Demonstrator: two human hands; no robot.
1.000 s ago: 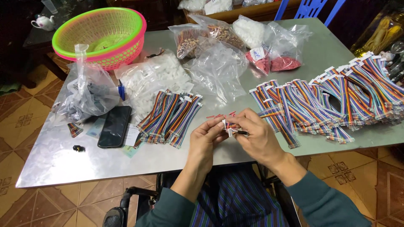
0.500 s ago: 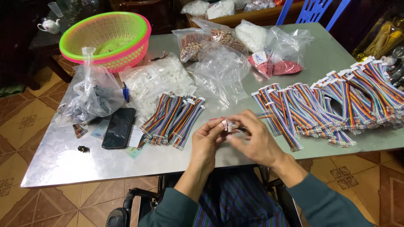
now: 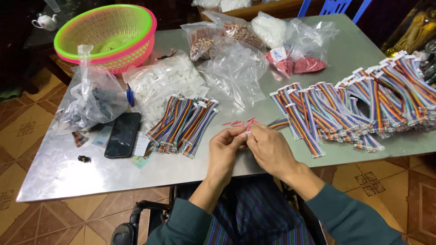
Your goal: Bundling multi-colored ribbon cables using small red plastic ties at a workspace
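Now the left hand [image 3: 225,152] and right hand [image 3: 268,149] have dropped nearer the tabletop [image 3: 59,172] edge, fingertips pinched together on a small white connector [image 3: 247,133], below red pins [image 3: 240,123].

— Any packages on the desk [image 3: 68,177]?
— Clear plastic bags: white bits [image 3: 163,84], brown parts [image 3: 222,36], red ones [image 3: 306,63], a dark bag [image 3: 93,102].
— Screens?
— A dark phone [image 3: 122,134], lying flat
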